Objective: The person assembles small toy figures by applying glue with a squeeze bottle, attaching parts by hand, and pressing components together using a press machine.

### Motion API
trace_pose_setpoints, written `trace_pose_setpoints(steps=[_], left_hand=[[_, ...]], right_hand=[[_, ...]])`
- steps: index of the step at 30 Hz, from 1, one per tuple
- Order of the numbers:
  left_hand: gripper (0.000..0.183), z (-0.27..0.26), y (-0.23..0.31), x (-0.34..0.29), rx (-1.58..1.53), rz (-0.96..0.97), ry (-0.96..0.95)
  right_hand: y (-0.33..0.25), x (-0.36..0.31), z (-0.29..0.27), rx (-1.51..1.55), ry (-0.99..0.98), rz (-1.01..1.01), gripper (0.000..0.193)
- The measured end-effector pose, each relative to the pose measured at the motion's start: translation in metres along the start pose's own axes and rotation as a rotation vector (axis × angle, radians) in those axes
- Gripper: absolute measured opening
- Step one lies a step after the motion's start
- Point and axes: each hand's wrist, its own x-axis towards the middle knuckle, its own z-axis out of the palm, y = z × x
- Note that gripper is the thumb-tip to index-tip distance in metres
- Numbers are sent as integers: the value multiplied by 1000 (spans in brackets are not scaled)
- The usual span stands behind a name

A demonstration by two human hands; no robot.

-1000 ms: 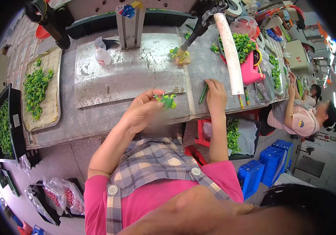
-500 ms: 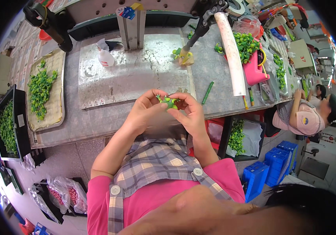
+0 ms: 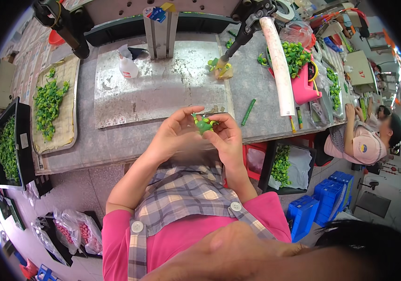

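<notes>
A small green and yellow toy figure (image 3: 204, 125), perhaps a frog, is held up before my chest at the table's front edge. My right hand (image 3: 229, 139) pinches it from the right between thumb and fingers. On the other side, my left hand (image 3: 172, 136) has its fingers apart, the forefinger stretched close to the toy's top; its thumb is blurred. Beyond my hands lies a metal plate (image 3: 139, 100). At its far right a similar green and yellow piece (image 3: 213, 64) sits beside a small tan block (image 3: 224, 71), beneath a dark jointed arm (image 3: 243, 36).
A tray (image 3: 71, 110) with many green pieces lies left, beside a black bin (image 3: 21, 140). A white spray bottle (image 3: 128, 68), metal post (image 3: 161, 40), green coil (image 3: 248, 112), white tube (image 3: 279, 70) and pink container (image 3: 306, 89) stand around. A co-worker (image 3: 362, 143) sits right.
The toy has been turned so that more of its green body shows. My left fingers have loosened and spread from it, while my right hand keeps its pinch.
</notes>
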Motion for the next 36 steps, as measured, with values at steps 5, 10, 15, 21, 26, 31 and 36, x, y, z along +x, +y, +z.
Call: trace_pose_setpoints(steps=[5,10,15,21,26,31,36], left_hand=[[46,-1,-3,-1,43,-11,14],[36,-6,-16,1,-98,-100,155],[27,-22,-23,6,-99,-60,223],[30,-24,-16,7,-257,-79,229],[36,-21,-13,8,-278,-138,244],[42,-24,-10,9,-299,-153,281],[47,-25,-5,13,-215,-161,277]], right_hand=[[5,1,1,115,30,24,29],[5,2,10,-250,101,-100,27],[-3,19,-5,-600,41,-265,36],[-90,102,-26,-728,408,-1003,40],[-183,152,-18,-661,290,-1031,25],[-199,232,-21,-762,126,-684,33],[-152,257,-69,-482,-150,-503,37]])
